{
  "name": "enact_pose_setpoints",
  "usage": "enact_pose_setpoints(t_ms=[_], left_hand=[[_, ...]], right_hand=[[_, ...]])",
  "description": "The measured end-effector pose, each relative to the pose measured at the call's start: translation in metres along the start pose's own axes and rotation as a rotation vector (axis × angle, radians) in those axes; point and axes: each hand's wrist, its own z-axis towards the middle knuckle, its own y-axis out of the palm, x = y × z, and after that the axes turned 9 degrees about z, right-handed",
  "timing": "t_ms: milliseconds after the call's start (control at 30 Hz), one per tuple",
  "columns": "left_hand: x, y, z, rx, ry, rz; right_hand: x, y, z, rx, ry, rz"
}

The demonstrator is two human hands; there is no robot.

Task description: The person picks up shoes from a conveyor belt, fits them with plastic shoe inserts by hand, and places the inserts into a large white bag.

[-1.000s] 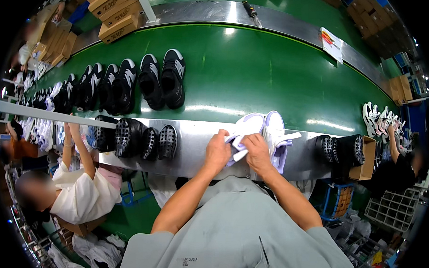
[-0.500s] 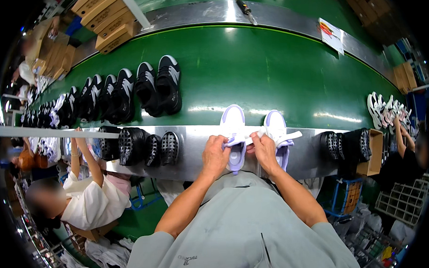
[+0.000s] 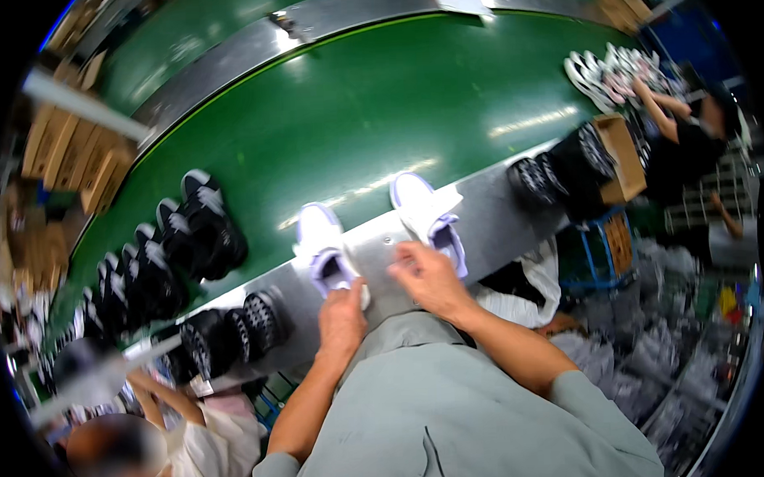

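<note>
Two white-and-lavender sneakers stand in front of me, toes pointing away, across the edge of a green belt point(image 3: 352, 105) and a metal ledge point(image 3: 494, 201). At the heel of the left sneaker point(image 3: 318, 225), my left hand point(image 3: 343, 322) is closed, its fingertips pinching the back of the collar. My right hand point(image 3: 434, 280) hovers between the two shoes, just short of the right sneaker point(image 3: 411, 197). Its fingers are loosely bent and apart, with nothing seen in them. The right sneaker's white strap lies across its upper, its end sticking out to the right.
Black-and-grey sneakers point(image 3: 209, 223) line the belt at left. Black studded shoe-shaped pieces point(image 3: 263, 318) sit on the ledge at left, more point(image 3: 536, 178) at right beside an open carton point(image 3: 621, 159). A co-worker in white point(image 3: 212, 446) is at left, another in black point(image 3: 695, 156) at right.
My view has turned, so the scene appears tilted. Both hands have come off the straps; the left is now at the left sneaker's heel, the right hangs free between the shoes.
</note>
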Motion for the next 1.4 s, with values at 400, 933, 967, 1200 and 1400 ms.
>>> enact_pose_setpoints(t_ms=[400,933,967,1200,1400], left_hand=[[0.049,0.011,0.063,-0.202,0.254,0.232],[-0.116,-0.097,0.196,-0.235,-0.109,0.883],[-0.101,-0.089,0.178,-0.028,0.041,0.847],[0.192,0.157,0.027,-0.211,0.718,-0.069],[0.218,0.418,0.132,-0.361,0.573,-0.067]], right_hand=[[0.069,0.028,-0.035,0.391,0.254,0.280],[0.248,-0.097,-0.363,0.470,1.025,0.276],[0.260,-0.100,-0.353,0.506,0.968,0.217],[0.385,-0.069,-0.295,0.757,0.987,0.738],[0.468,-0.061,-0.216,0.566,0.624,-0.007]])
